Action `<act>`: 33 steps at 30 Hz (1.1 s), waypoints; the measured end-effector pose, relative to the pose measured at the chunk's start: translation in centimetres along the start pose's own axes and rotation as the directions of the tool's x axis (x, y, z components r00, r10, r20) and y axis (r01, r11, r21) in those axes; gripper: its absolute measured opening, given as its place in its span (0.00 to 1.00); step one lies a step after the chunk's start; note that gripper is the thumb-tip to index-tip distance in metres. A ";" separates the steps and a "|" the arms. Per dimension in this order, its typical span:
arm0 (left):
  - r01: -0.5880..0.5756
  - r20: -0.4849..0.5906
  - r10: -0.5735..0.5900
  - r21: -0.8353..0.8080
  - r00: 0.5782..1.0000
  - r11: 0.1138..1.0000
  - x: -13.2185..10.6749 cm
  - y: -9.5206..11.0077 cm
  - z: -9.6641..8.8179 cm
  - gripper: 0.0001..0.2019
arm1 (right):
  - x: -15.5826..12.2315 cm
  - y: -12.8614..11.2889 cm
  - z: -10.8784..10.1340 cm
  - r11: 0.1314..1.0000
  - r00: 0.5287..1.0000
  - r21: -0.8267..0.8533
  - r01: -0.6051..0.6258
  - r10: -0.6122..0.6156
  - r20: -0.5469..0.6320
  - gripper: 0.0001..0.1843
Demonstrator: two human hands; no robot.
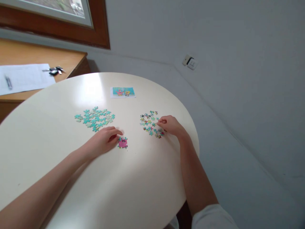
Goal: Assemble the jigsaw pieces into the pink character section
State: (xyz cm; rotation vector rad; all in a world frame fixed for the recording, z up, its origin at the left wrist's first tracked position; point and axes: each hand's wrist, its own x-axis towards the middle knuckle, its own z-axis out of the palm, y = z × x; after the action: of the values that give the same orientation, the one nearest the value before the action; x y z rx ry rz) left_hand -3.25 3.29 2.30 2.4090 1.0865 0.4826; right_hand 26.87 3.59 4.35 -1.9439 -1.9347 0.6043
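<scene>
A small block of joined jigsaw pieces [123, 142], pink with part of a cartoon face, lies on the white table. My left hand [108, 138] is at its upper left edge, with curled index finger and thumb closed against it. Over to the right, my right hand [170, 124] pinches at the edge of a loose group of mixed-colour jigsaw pieces [149, 121]. A small jigsaw piece [157, 123] seems to be between its fingertips, mostly hidden. Beyond my left hand spreads a pile of turquoise and pale green jigsaw pieces [95, 118].
A printed cartoon picture [123, 92] lies farther back on the round white table [143, 178]. At the left stands a wooden desk [40, 54] with paper [26, 78], a pen [8, 82] and keys [54, 70]. A wall [228, 79] borders the table's right side.
</scene>
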 end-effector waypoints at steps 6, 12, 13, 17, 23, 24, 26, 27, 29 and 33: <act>-0.005 0.025 0.005 0.003 1.000 1.000 -0.1 -0.2 0.0 0.17 | -0.4 1.9 -1.6 0.991 0.984 0.088 -0.102 0.088 0.152 0.04; -0.016 0.034 0.014 0.047 0.999 0.999 -0.2 -0.5 0.0 0.19 | -0.9 2.3 -2.0 0.989 0.950 0.144 -0.017 -0.029 0.311 0.11; -0.016 0.036 0.014 0.051 0.999 0.999 -0.2 -0.4 0.0 0.19 | -0.9 2.3 -1.9 0.990 0.947 0.142 -0.010 -0.037 0.320 0.12; -0.008 0.045 0.006 0.047 0.999 0.999 -0.1 -0.2 -0.1 0.20 | -0.8 2.1 -1.5 0.993 0.946 0.118 -0.012 -0.027 0.322 0.12; 0.005 0.050 -0.007 0.047 0.999 0.999 -0.1 -0.3 0.0 0.20 | -0.5 1.7 -1.2 0.998 0.962 0.038 -0.056 0.044 0.269 0.07; 0.006 0.051 -0.008 0.046 0.999 0.999 -0.1 -0.4 0.0 0.20 | -0.4 1.6 -1.1 0.998 0.967 0.029 -0.063 0.053 0.248 0.06; 0.007 0.053 -0.009 0.043 0.999 0.999 -0.1 -0.5 0.1 0.20 | -0.2 1.5 -0.9 0.998 0.978 0.020 -0.063 0.058 0.202 0.05; 0.008 0.054 -0.010 0.044 0.998 0.999 -0.1 -0.5 0.1 0.20 | -0.1 1.5 -0.7 0.998 0.983 0.018 -0.058 0.054 0.177 0.05; 0.008 0.055 -0.010 0.043 0.998 0.999 -0.1 -0.5 0.1 0.20 | 0.0 1.4 -0.3 0.998 0.991 0.015 -0.056 0.053 0.126 0.07; -0.008 0.060 0.006 0.037 0.998 0.999 -0.1 -0.5 0.1 0.19 | 0.2 1.2 0.2 0.998 0.995 0.008 -0.062 0.061 0.074 0.08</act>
State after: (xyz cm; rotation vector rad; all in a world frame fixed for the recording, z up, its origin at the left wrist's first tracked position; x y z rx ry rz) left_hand -3.58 3.46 1.95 2.4444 1.0707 0.3935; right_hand 27.78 3.80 3.52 -2.0079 -1.9166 0.7109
